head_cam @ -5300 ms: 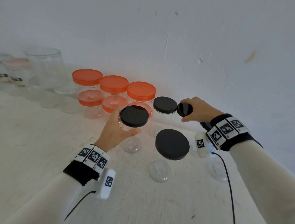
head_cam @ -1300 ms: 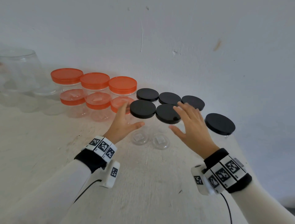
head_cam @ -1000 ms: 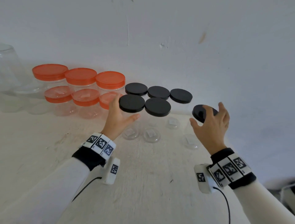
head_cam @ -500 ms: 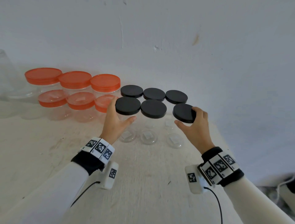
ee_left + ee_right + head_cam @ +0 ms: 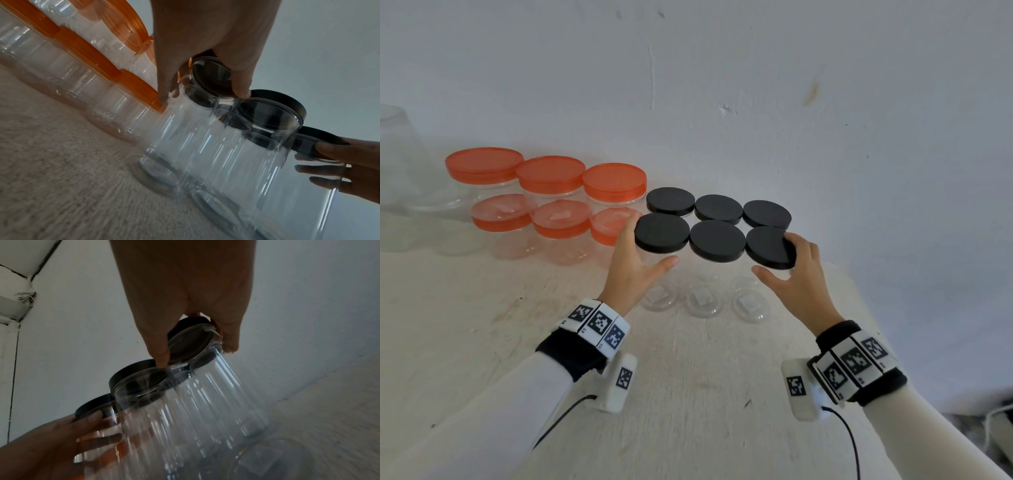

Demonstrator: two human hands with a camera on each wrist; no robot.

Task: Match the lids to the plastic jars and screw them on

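Six clear plastic jars with black lids stand in two rows of three by the wall. My left hand (image 5: 634, 262) grips the front left jar (image 5: 185, 133) just under its black lid (image 5: 661, 237), thumb in front, fingers behind. My right hand (image 5: 796, 275) grips the front right jar (image 5: 218, 386) at its black lid (image 5: 769, 247), fingertips on the rim. The middle front lid (image 5: 717, 240) sits between them, and both outer jars touch the middle jar. Each wrist view shows the other hand at its lower edge.
Several orange-lidded clear jars (image 5: 550, 173) stand in two tiers left of the black ones, close to my left hand. A large clear container (image 5: 393, 154) is at the far left. The wall is right behind. The table's right edge (image 5: 866, 308) runs near my right wrist.
My right hand took the lone black-lidded jar from the right and slid it left into the front row beside the middle jar. My left hand stayed on the front left jar.
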